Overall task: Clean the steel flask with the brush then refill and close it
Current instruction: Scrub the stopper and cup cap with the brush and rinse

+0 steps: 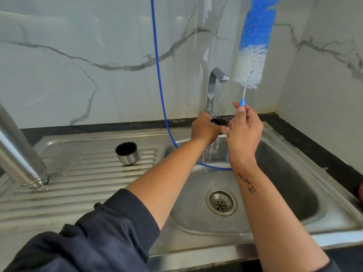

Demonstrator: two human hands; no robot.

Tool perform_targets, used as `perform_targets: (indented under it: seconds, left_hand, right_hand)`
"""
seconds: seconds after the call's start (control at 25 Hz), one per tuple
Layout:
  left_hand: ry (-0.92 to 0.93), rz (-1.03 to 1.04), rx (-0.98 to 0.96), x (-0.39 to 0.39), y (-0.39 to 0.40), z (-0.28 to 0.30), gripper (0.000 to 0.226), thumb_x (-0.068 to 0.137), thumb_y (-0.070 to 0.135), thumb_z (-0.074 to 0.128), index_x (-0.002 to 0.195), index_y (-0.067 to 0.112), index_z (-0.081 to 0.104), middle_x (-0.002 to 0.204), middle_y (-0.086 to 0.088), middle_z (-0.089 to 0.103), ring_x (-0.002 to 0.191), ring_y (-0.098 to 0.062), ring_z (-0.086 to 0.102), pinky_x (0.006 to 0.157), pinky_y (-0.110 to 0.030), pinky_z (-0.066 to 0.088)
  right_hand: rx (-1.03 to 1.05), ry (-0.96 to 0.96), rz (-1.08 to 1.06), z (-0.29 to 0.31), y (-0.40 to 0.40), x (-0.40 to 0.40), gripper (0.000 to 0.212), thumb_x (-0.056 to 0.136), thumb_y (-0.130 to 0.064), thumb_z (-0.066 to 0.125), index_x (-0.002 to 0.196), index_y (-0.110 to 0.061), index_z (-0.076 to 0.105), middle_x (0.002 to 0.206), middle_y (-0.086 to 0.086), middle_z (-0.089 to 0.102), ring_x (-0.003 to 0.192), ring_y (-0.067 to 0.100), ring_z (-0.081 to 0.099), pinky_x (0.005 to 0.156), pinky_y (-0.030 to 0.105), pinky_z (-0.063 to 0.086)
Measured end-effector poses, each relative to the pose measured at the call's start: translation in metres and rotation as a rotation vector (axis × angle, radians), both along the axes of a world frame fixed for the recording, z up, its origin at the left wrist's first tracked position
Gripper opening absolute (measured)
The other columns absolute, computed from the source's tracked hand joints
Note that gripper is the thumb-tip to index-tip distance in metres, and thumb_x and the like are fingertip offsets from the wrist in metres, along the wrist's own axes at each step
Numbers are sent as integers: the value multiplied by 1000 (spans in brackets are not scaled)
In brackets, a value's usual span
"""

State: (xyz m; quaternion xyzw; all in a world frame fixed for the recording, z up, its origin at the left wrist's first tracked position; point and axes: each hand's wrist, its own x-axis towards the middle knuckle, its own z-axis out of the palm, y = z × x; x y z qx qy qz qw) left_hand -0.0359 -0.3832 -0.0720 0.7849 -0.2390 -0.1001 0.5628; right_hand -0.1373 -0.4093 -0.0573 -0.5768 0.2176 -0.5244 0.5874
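The steel flask [19,150] stands mouth-down and tilted on the drainboard at the far left. Its steel cup lid [127,153] sits open-side up on the drainboard's ridges. My left hand [205,128] grips a small black stopper [217,121] under the running tap [213,85]. Water streams down past my fingers into the basin. My right hand [243,132] pinches the blue handle of the bottle brush [253,46]. Its white and blue bristles point up along the wall.
A thin blue cord [157,55] drops from the top of the view, loops through the steel sink basin [284,173] and ends behind my right wrist. The drain [221,201] lies in the basin's middle. A black counter edge [306,142] borders the sink.
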Motion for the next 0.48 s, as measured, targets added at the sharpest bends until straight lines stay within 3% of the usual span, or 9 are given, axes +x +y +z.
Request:
perform_targets:
  seconds: [0.12,0.2,0.36,0.48]
  left_hand:
    - [-370,-89,223,-3,23,0,41,76,15,80,104,16,51,99,-5,61,86,-22,58,63,-32,42]
    - [-518,-133,348,-3,38,2,45,76,14,81,109,18,52,103,-4,61,93,-24,60,67,-33,46]
    - [-598,-75,213,-6,67,15,48,70,17,87,105,13,54,99,-4,65,87,-22,60,69,-35,50]
    - [-554,-108,337,-8,82,5,50,69,20,89,102,15,52,98,-4,64,88,-24,62,66,-34,49]
  right_hand:
    - [-14,10,4,0,2,0,31,108,-29,43,121,-18,68,59,-9,39,53,9,35,52,31,33]
    - [-23,8,21,-1,4,-1,31,108,-32,42,121,-20,68,61,-7,40,54,10,35,51,32,33]
    - [-41,4,50,-2,6,-1,29,105,-37,43,113,-26,69,61,-7,41,56,11,35,54,35,33]
    - [-45,8,65,-2,9,-2,26,106,-36,43,108,-31,68,61,-7,40,55,11,34,54,36,32]
